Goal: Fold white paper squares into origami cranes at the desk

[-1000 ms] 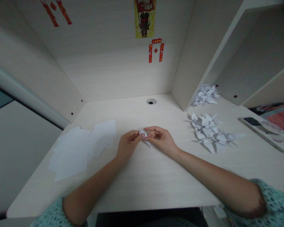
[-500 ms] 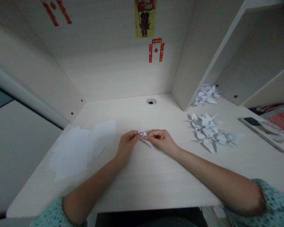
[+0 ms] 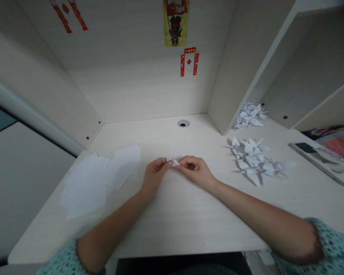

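Note:
Above the middle of the desk, a small piece of folded white paper [image 3: 172, 161] is pinched between my two hands. My left hand [image 3: 156, 173] grips its left end between thumb and fingers. From the other side, the thumb and fingertips of my right hand [image 3: 197, 170] close on its right end. Fingers cover part of the folds. White sheets of paper [image 3: 87, 187] lie spread in overlapping layers left of my left hand. To the right of my right hand sits a cluster of folded paper cranes [image 3: 252, 156].
A second heap of folded paper [image 3: 250, 114] rests behind, beside the upright divider [image 3: 232, 95]. At the right lies a flat item that looks like a phone [image 3: 321, 158], near some reddish cloth [image 3: 342, 143]. A round cable hole [image 3: 184, 123] is near the back panel.
The paper's long narrow end, which pointed down toward me below the fingers, no longer shows there. The piece now looks shorter and more compact. Both hands stay nearly in place.

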`<control>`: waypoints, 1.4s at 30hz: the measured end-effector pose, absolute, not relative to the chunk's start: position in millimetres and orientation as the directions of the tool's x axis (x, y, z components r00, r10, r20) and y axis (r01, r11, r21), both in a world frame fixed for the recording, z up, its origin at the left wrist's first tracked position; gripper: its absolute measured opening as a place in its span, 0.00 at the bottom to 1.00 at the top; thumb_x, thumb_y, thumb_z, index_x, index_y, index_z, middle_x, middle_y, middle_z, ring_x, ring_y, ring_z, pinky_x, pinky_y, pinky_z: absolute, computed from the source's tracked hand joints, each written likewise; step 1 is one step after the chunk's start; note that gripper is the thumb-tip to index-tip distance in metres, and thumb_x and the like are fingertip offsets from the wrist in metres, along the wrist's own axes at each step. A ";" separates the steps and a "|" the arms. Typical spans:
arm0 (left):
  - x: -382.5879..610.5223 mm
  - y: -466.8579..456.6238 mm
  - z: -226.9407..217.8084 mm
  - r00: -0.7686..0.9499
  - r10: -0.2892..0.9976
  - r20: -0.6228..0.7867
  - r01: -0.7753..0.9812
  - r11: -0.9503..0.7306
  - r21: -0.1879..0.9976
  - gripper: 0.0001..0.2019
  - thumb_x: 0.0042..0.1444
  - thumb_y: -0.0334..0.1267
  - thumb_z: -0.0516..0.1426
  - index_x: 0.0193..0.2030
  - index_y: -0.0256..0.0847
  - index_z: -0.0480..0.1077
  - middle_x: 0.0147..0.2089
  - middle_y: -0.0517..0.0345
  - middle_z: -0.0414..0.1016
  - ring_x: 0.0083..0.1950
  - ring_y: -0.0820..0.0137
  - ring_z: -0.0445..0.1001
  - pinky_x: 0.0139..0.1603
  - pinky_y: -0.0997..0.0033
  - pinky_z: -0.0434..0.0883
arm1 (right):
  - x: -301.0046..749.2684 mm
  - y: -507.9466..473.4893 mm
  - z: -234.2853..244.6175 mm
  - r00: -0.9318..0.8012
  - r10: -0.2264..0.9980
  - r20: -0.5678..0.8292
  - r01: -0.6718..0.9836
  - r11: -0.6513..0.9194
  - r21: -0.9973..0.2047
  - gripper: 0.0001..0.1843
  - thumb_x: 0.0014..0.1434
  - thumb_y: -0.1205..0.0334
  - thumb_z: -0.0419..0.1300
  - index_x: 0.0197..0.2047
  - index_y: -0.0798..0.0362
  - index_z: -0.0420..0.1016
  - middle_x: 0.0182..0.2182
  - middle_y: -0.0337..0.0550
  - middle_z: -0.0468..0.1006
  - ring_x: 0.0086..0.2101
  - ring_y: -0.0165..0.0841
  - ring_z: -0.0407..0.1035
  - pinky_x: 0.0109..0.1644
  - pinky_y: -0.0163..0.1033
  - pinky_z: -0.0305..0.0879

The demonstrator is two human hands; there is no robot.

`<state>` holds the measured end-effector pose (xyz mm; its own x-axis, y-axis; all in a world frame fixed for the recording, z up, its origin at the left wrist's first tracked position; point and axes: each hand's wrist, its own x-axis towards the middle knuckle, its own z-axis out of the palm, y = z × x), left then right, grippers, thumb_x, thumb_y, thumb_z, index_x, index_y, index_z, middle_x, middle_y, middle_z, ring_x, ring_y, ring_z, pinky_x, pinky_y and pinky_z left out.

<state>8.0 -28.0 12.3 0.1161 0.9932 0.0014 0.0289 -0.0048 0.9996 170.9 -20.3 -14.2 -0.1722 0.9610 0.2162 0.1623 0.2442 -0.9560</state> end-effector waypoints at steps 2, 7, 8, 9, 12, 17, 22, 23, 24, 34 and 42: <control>8.5 -27.8 12.9 0.100 0.995 0.004 0.056 -0.009 0.998 0.11 0.48 0.44 0.60 0.33 0.38 0.75 0.36 0.54 0.79 0.38 0.66 0.74 0.40 0.71 0.67 | 171.7 -20.5 -12.6 -0.130 0.961 0.243 0.176 0.263 -0.949 0.14 0.51 0.51 0.63 0.27 0.54 0.77 0.24 0.41 0.76 0.24 0.29 0.65 0.27 0.34 0.59; 7.4 -31.0 14.9 0.054 0.998 0.019 0.294 -0.034 0.955 0.13 0.48 0.47 0.61 0.35 0.41 0.77 0.35 0.55 0.80 0.37 0.65 0.76 0.36 0.71 0.68 | 173.6 -22.3 -8.9 0.002 0.935 0.354 0.221 0.345 -0.912 0.08 0.51 0.55 0.64 0.30 0.51 0.79 0.29 0.41 0.80 0.29 0.32 0.70 0.34 0.37 0.63; 7.5 -32.7 15.5 0.055 0.998 0.035 0.344 -0.052 0.937 0.12 0.49 0.47 0.60 0.35 0.42 0.78 0.35 0.56 0.80 0.36 0.65 0.76 0.36 0.71 0.68 | 173.9 -23.0 -8.1 0.007 0.929 0.369 0.226 0.358 -0.906 0.07 0.51 0.56 0.64 0.30 0.51 0.79 0.30 0.42 0.80 0.30 0.32 0.71 0.35 0.37 0.64; 7.9 -34.7 16.2 0.064 0.996 0.057 0.384 -0.077 0.920 0.12 0.49 0.48 0.60 0.35 0.44 0.78 0.35 0.57 0.81 0.36 0.65 0.76 0.38 0.70 0.68 | 174.2 -23.8 -7.3 0.006 0.924 0.381 0.234 0.369 -0.899 0.07 0.52 0.57 0.64 0.31 0.51 0.78 0.31 0.42 0.80 0.30 0.33 0.71 0.36 0.38 0.64; 10.1 -39.7 18.4 0.086 0.988 0.130 0.413 -0.154 0.898 0.10 0.50 0.46 0.59 0.37 0.48 0.79 0.38 0.60 0.81 0.41 0.65 0.77 0.46 0.69 0.68 | 174.5 -26.8 -4.3 -0.002 0.896 0.443 0.294 0.424 -0.856 0.04 0.53 0.60 0.63 0.31 0.51 0.77 0.32 0.41 0.80 0.31 0.33 0.71 0.34 0.37 0.63; 11.1 -37.0 17.0 0.112 0.990 0.086 0.266 -0.113 0.957 0.11 0.52 0.45 0.58 0.35 0.44 0.79 0.38 0.58 0.81 0.42 0.64 0.76 0.47 0.67 0.68 | 174.4 -30.3 1.1 -0.096 0.831 0.548 0.428 0.531 -0.731 0.07 0.56 0.64 0.60 0.39 0.50 0.75 0.31 0.41 0.76 0.31 0.32 0.67 0.36 0.38 0.64; 9.0 -28.4 11.2 0.012 1.000 0.005 0.056 -0.006 0.998 0.13 0.50 0.47 0.59 0.30 0.39 0.77 0.35 0.55 0.80 0.39 0.66 0.75 0.43 0.69 0.69 | 173.5 -31.1 2.7 -0.274 0.744 0.610 0.410 0.664 -0.626 0.17 0.56 0.62 0.60 0.50 0.48 0.70 0.39 0.46 0.73 0.42 0.37 0.67 0.47 0.44 0.66; 8.8 -27.0 10.5 -0.006 1.000 -0.023 -0.004 0.023 1.000 0.13 0.49 0.48 0.60 0.31 0.39 0.77 0.35 0.54 0.79 0.38 0.67 0.75 0.41 0.70 0.70 | 173.3 -31.3 2.7 -0.297 0.732 0.613 0.407 0.678 -0.612 0.20 0.56 0.61 0.60 0.52 0.48 0.69 0.40 0.46 0.72 0.43 0.37 0.67 0.47 0.45 0.66; 8.5 -25.9 10.1 -0.018 0.998 -0.055 -0.071 0.053 0.996 0.14 0.48 0.47 0.61 0.33 0.38 0.77 0.37 0.53 0.79 0.37 0.68 0.76 0.40 0.70 0.70 | 173.2 -31.6 2.7 -0.317 0.724 0.612 0.406 0.687 -0.602 0.22 0.56 0.60 0.61 0.54 0.47 0.68 0.40 0.46 0.72 0.43 0.37 0.66 0.47 0.45 0.66; 5.5 -21.1 9.5 -0.050 0.992 -0.118 -0.183 0.107 0.977 0.19 0.44 0.45 0.64 0.42 0.37 0.76 0.34 0.55 0.78 0.33 0.73 0.74 0.38 0.72 0.71 | 173.2 -32.1 1.6 -0.451 0.652 0.610 0.343 0.757 -0.556 0.23 0.61 0.69 0.50 0.59 0.44 0.64 0.39 0.45 0.73 0.40 0.35 0.66 0.44 0.43 0.66; 6.7 -23.0 9.5 0.002 0.994 -0.105 -0.093 0.105 0.990 0.14 0.44 0.46 0.64 0.31 0.36 0.75 0.30 0.57 0.76 0.31 0.73 0.72 0.39 0.70 0.72 | 177.5 -28.8 0.1 -0.332 0.710 0.620 0.435 0.699 -0.568 0.17 0.59 0.68 0.55 0.49 0.44 0.73 0.38 0.44 0.72 0.41 0.36 0.67 0.45 0.44 0.66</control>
